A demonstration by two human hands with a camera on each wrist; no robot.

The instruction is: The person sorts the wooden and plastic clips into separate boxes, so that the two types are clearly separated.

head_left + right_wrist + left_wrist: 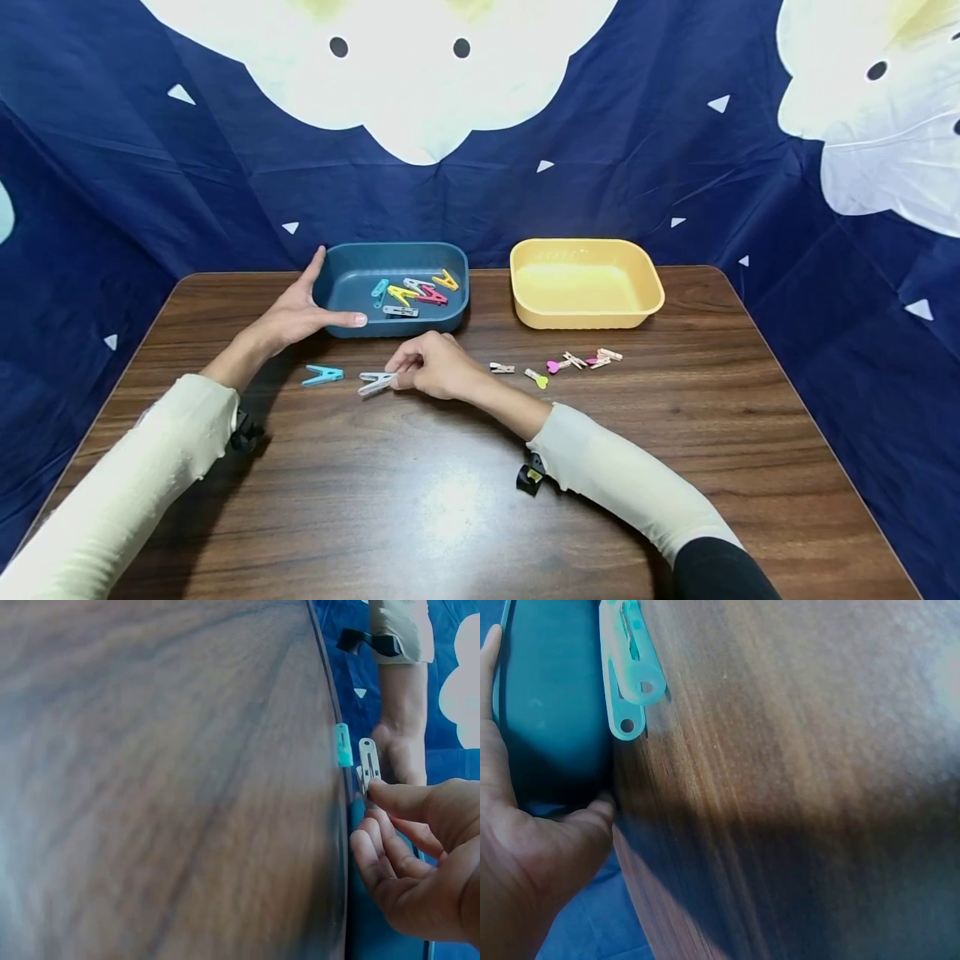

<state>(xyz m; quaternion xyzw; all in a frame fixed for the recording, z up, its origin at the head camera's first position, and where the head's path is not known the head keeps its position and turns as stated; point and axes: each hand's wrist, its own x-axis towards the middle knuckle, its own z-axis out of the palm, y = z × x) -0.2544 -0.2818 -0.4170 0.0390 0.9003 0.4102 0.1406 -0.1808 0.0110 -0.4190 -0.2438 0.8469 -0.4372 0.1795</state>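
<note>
The left hand (298, 315) is at the left end of a dark blue plastic tub (386, 328). Its thumb and fingers are spread straight along the tub's walls in the left wrist view. Between thumb and fingertips the right hand (438, 367) pinches a pale grey-white clothespin (374, 383), in front of the tub. Left of it, a light blue clothespin (323, 375) lies on the table, also visible beside the tub in the left wrist view. Several clothespins in yellow, red, orange, white, teal and grey lie inside the tub, among them a yellow clothespin (402, 296).
A yellow tub (588, 319) stands at the back right of the wooden table (360, 500). In front of it are several small wooden clips, including one with a yellow-green heart (539, 381) and one with a pink heart (553, 367). A dark blue cloth (480, 196) hangs behind.
</note>
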